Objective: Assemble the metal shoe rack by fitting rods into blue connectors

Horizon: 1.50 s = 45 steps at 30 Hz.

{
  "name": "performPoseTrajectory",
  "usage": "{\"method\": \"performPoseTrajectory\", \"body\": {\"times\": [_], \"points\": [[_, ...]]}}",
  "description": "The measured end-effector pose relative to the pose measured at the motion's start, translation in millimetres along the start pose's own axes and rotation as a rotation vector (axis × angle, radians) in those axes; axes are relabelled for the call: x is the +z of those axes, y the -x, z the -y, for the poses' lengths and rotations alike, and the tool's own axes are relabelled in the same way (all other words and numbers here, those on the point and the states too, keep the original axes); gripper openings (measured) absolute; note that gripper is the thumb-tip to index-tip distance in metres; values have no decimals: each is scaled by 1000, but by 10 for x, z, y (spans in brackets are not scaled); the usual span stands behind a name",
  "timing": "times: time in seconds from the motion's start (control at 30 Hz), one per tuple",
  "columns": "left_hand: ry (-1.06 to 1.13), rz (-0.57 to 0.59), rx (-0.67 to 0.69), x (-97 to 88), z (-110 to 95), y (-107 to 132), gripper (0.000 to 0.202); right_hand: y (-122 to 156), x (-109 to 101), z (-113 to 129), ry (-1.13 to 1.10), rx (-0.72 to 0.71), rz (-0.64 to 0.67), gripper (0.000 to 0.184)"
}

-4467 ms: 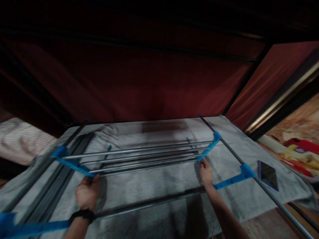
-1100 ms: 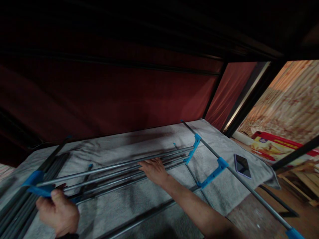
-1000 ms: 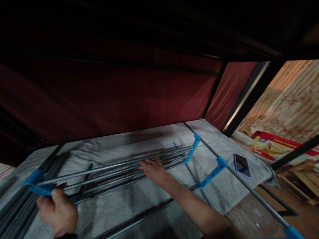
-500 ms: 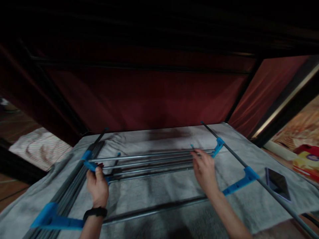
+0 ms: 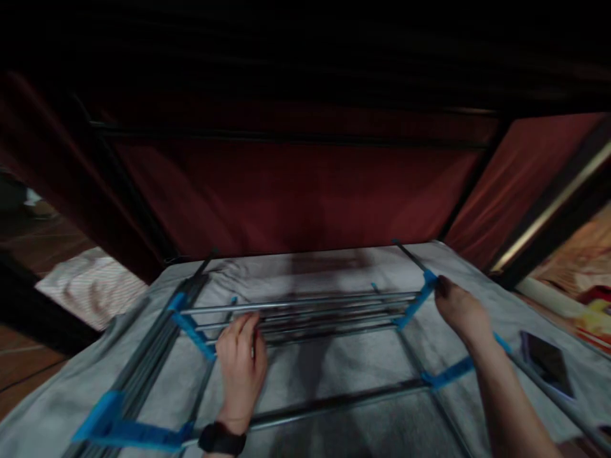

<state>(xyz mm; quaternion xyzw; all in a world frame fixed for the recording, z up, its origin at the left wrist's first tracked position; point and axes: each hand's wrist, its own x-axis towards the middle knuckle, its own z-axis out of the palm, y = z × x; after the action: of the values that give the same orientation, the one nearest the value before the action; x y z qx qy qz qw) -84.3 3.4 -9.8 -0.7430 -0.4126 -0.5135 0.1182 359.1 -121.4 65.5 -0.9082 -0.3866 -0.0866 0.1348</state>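
A rack frame of grey metal tubes with blue plastic brackets lies on a pale cloth. My left hand (image 5: 241, 353), with a black band on its wrist, is over the left part of the thin metal rods (image 5: 305, 305). Its fingers curl towards the thumb; what they hold, if anything, is hidden. My right hand (image 5: 462, 312) is closed at the upper right blue bracket (image 5: 415, 302), fingertips around the side tube beside it. The upper left blue bracket (image 5: 193, 327) stands free of both hands. A thicker crossbar (image 5: 338, 405) runs nearer to me.
Several more tubes (image 5: 153, 356) lie bundled along the left side, by a lower left blue bracket (image 5: 128, 429). A phone (image 5: 547, 362) rests on the cloth (image 5: 382, 356) at the right. Dark posts and red fabric (image 5: 305, 197) enclose the back.
My left hand has moved right, off the left bracket to the rods. My right hand has moved right, from the rods to the right bracket. The view has shifted slightly.
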Motion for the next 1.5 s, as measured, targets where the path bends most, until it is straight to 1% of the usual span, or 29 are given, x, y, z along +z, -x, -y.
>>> {"method": "performPoseTrajectory", "body": {"times": [0.07, 0.1, 0.17, 0.23, 0.3, 0.37, 0.43, 0.53, 0.63, 0.73, 0.8, 0.93, 1.03, 1.13, 1.23, 1.27, 1.33, 1.4, 1.5], "points": [[7, 183, 245, 166, -324, -334, 39, -2, -80, 83, -10, -5, 30, 48], [14, 271, 345, 273, -471, -494, 40, -15, -109, 108, -21, -4, 45, 47], [10, 453, 474, 500, -712, -745, 42, -58, -145, 120, -61, -4, 77, 43], [-32, 644, 514, 694, -860, -875, 44, -110, -157, 96, -112, -8, 109, 39], [-85, 808, 519, 816, -919, -913, 47, -153, -152, 68, -151, -25, 136, 36], [-110, 878, 512, 855, -928, -914, 48, -176, -137, 57, -163, -49, 152, 37], [-98, 882, 500, 832, -928, -927, 42, -175, -120, 67, -154, -67, 145, 38], [-72, 848, 468, 760, -949, -992, 34, -142, -101, 102, -132, -69, 119, 42], [-51, 819, 447, 727, -978, -1058, 35, -103, -103, 130, -118, -60, 131, 44], [-43, 832, 445, 738, -984, -1067, 35, -88, -118, 150, -106, -45, 155, 45], [-52, 837, 444, 748, -976, -1049, 34, -95, -127, 168, -102, -33, 161, 43], [-62, 809, 453, 753, -947, -1013, 32, -140, -131, 203, -123, -11, 164, 35], [-62, 802, 463, 758, -937, -1007, 32, -203, -151, 201, -223, 9, 214, 28], [-73, 808, 459, 757, -946, -1013, 32, -313, -224, 158, -307, 38, 267, 26], [-73, 806, 465, 732, -964, -1023, 32, -483, -339, 81, -401, 72, 335, 11], [-69, 804, 469, 720, -970, -1027, 33, -544, -373, 53, -442, 84, 361, 11], [-69, 796, 468, 699, -981, -1033, 33, -647, -413, 6, -532, 102, 408, 22], [-68, 787, 470, 686, -991, -1033, 34, -692, -399, -15, -636, 108, 434, 31], [-57, 792, 474, 682, -998, -1025, 34, -642, -275, 10, -831, 94, 465, 27]]}}
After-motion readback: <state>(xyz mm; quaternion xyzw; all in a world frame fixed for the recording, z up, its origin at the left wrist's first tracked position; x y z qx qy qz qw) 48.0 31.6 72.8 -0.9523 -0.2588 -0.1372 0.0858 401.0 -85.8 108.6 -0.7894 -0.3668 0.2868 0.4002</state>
